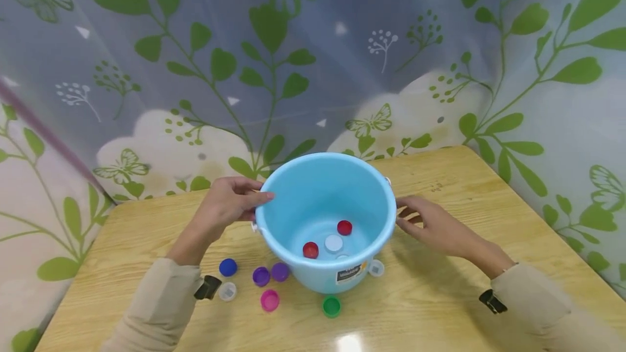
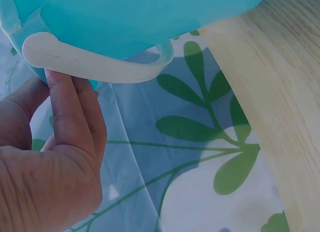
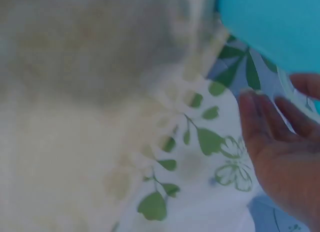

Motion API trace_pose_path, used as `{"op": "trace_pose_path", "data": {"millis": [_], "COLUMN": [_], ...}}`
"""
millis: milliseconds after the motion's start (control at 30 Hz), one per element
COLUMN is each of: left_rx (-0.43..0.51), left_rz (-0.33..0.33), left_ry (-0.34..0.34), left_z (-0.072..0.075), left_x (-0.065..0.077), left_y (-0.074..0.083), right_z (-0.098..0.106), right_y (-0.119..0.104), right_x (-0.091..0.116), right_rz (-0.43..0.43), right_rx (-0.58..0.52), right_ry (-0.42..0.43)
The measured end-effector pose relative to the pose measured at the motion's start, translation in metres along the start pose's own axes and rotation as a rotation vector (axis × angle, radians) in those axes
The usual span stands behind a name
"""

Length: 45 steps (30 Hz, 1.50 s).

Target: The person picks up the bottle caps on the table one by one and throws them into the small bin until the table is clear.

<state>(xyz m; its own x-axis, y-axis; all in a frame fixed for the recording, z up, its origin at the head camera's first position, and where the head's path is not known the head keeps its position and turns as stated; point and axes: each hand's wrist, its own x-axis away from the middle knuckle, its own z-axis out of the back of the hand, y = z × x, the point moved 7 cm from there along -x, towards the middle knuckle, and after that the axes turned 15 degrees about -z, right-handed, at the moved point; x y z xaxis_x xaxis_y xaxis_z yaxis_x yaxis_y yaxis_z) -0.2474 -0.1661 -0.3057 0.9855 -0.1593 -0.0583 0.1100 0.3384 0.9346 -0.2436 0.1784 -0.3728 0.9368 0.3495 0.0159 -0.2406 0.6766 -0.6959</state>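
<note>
A light blue bucket [image 1: 326, 281] is between the hands on the wooden table. My left hand [image 1: 227, 205] grips its left rim, thumb over the edge and the other fingers outside, just below the white handle [image 2: 100, 66]. My right hand [image 1: 435, 224] is at the bucket's right side, its fingers loosely bent with the tips right by the rim. Inside the bucket lie two red bottle caps [image 1: 344, 227] and a white cap [image 1: 334, 243]; a further pale one is partly hidden by the front rim.
Around the bucket's base lie a blue cap [image 1: 227, 267], a white cap [image 1: 227, 291], two purple caps [image 1: 261, 276], a pink cap [image 1: 270, 300], a green cap [image 1: 331, 306] and a whitish cap [image 1: 376, 268]. Leaf-patterned cloth [image 1: 293, 113] hangs behind the table [image 1: 440, 308].
</note>
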Motion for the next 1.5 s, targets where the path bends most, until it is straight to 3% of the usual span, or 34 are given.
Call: {"op": "trace_pose_path", "data": {"millis": [267,567,1033,1500], "left_rx": [-0.004,-0.025,-0.034,-0.026], "left_rz": [-0.01,-0.012,-0.004,-0.002], "left_ry": [-0.005,-0.014,-0.013,-0.009], "left_z": [0.003,0.0,0.0,0.0], "left_x": [0.0,-0.001,-0.002,-0.003], "left_y": [-0.001,0.0,0.001,0.001], "right_z": [-0.045,-0.072,-0.079,-0.076], "right_y": [0.004,-0.004,-0.012,-0.012], "right_x": [0.022,0.027,0.021,0.022], "right_rz": [-0.056,-0.102,-0.124,-0.144], "right_rx": [0.002,0.107,0.09,0.042], "right_ry": [-0.169,-0.141,-0.011,-0.052]}}
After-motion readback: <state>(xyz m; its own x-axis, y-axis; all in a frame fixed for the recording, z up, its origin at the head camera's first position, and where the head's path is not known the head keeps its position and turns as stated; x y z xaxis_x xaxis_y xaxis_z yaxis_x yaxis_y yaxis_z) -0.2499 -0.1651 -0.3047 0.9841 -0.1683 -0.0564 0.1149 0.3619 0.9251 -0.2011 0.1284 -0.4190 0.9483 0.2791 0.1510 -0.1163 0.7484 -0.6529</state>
